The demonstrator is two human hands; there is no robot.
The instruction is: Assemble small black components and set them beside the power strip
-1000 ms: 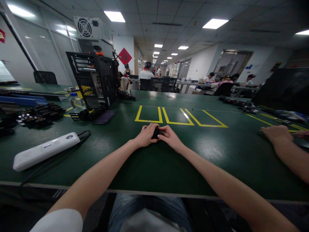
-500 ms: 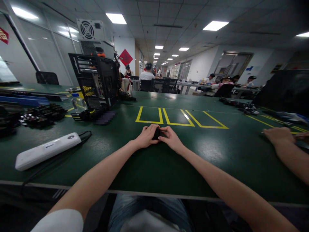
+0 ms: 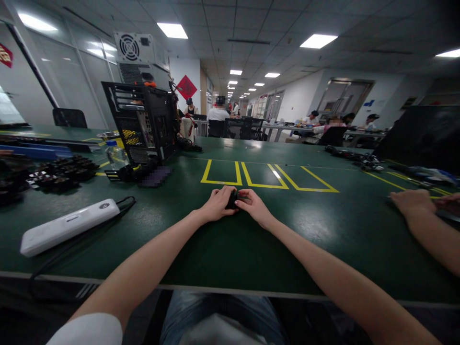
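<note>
- Gripping a small black part (image 3: pixel 233 198): left hand (image 3: pixel 218 203) and right hand (image 3: pixel 254 208) meet at it, just above or on the green table (image 3: pixel 230 254); contact with the surface cannot be determined.
- Left hand: fingers and thumb clamped on the part's left side — most of the part is hidden by them.
- Right hand: thumb and fingertips closed on the part's right side; fine detail is too small to read.
- Beyond both hands: yellow tape outlines (image 3: pixel 221 182), three in a row, extending rightward.
- Left of the left hand: white elongated device (image 3: pixel 70 227) with a black cable (image 3: pixel 124 205).
- Farther out, beyond the left hand and to its left: black computer case (image 3: pixel 158 122), clear bottle with blue cap (image 3: pixel 117 155), dark parts pile (image 3: pixel 63 173).
- Well right of the right hand: another person's hand (image 3: pixel 413 203) — black components (image 3: pixel 372 161) lie beyond it.
</note>
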